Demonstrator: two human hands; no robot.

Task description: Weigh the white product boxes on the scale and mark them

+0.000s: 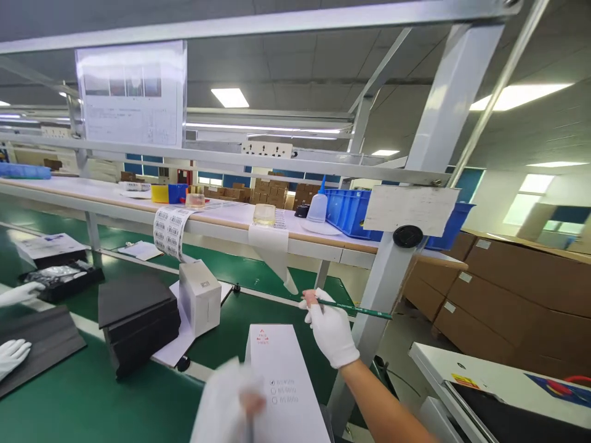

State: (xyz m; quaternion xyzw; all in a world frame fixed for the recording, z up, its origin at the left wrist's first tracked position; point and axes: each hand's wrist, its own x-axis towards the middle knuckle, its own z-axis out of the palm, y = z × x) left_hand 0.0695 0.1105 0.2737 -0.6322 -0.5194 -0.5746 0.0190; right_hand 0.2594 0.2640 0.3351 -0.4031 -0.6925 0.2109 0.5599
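My right hand [333, 332], in a white glove with bare fingertips, pinches a slim green pencil [357, 307] that points right. Its fingertips are close to the lower end of a white label strip [277, 255] hanging off the shelf; whether they touch it I cannot tell. My left hand [228, 403], also gloved, is smeared by motion at the bottom, over the left side of a white box [289, 369]. That box carries red print and several printed option lines, the top one ticked. What the left fingers do is too blurred to see.
Left of the box stand a smaller white carton [200, 298] and a stack of black foam sheets [138, 320]. A co-worker's gloved hands [13, 357] are at the far left. The shelf holds a printed label sheet [170, 231], blue bins [348, 211] and a squeeze bottle [317, 206]. A metal post [392, 271] rises at right.
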